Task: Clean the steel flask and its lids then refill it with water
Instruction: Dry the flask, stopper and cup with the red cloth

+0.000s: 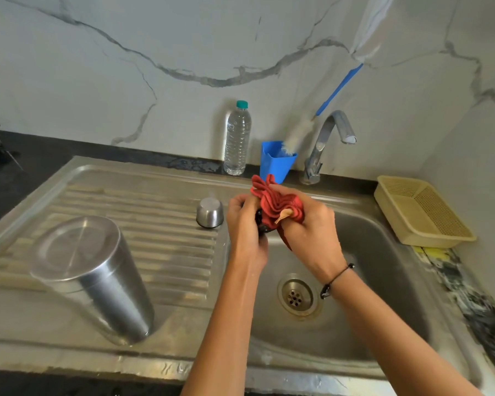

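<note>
The steel flask (97, 278) stands upside down on the drainboard at the left. A small steel cup lid (209, 212) sits upside down further back on the drainboard. Over the sink basin my left hand (245, 221) grips a small black lid (262, 221), mostly hidden between my hands. My right hand (309, 224) holds a bunched red cloth (275, 201) pressed against that lid.
The steel sink (383, 281) has a drain (295, 296) below my hands and a tap (326, 138) behind. A water bottle (237, 138) and a blue cup (276, 162) holding a bottle brush (326, 107) stand at the back. A beige basket (420, 212) sits right.
</note>
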### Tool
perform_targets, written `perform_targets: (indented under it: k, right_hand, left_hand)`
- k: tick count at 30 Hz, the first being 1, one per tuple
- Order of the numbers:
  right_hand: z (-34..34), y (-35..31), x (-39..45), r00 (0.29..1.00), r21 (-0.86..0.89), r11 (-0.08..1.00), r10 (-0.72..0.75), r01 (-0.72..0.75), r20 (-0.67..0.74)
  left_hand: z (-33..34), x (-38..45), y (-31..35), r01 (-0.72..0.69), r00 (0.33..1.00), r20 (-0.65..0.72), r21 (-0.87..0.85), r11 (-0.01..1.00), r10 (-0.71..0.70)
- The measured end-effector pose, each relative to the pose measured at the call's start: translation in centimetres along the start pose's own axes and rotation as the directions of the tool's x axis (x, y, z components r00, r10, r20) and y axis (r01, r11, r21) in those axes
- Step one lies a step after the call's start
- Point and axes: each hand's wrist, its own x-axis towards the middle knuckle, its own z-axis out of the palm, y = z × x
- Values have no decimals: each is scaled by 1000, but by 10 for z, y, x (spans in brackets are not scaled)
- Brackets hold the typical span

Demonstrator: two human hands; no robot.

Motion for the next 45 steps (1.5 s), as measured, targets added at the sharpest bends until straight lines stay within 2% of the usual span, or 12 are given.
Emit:
perform_targets:
  k: [6, 10, 13, 16, 19, 22, 25, 28, 31, 37, 40, 45]
  right_hand:
    - [-11, 9, 6, 976, 125, 969, 206, -214, 70]
    - [-15, 16, 10, 953, 221, 928, 301, -300, 27]
    - [-16, 11, 7, 962, 240, 949, 241, -206, -129]
    - [-22, 1, 2, 956, 98, 995, -3, 33, -292]
    - [-15, -9, -1, 953, -50, 977, -213, 207, -214]
    - [2, -5, -9, 943, -269, 913, -330, 306, -50]
    - [3, -1, -7, 947, -269, 915, -321, 300, -35]
    - [-8, 1, 1, 994, -111, 990, -95, 89, -49]
    - [-18, 10, 4, 1000, -73, 997, 6, -8, -26]
    - [-40, 4, 10, 983, 168, 980, 128, -106, -128]
    - [-49, -4, 16, 968, 223, 974, 83, -29, -239]
    - [-33, -7, 4, 968, -45, 987, -163, 157, -193]
  left_hand:
    - [-5, -3, -6, 66, 989, 137, -83, 994, -54]
    - [-2, -2, -6, 70, 989, 135, -5, 998, -68]
    - [-5, 1, -5, 46, 996, 84, -38, 998, -43]
    - [-8, 5, -4, 25, 999, 34, -146, 989, -21]
    - [-2, 3, -4, 66, 997, 58, -190, 979, -55]
    - [5, -4, -2, 222, 971, 146, -245, 944, -190]
    - [8, -6, -1, 189, 977, 146, -243, 952, -157]
    - [7, -4, -3, 76, 993, 102, -187, 979, -58]
    - [10, -8, -8, -3, 989, 147, -122, 993, 21]
    - [22, -11, -11, 24, 994, 109, -192, 981, -3]
    - [15, -7, -10, 23, 996, 94, -156, 988, -8]
    - [12, -3, -8, -13, 974, 219, -157, 988, 48]
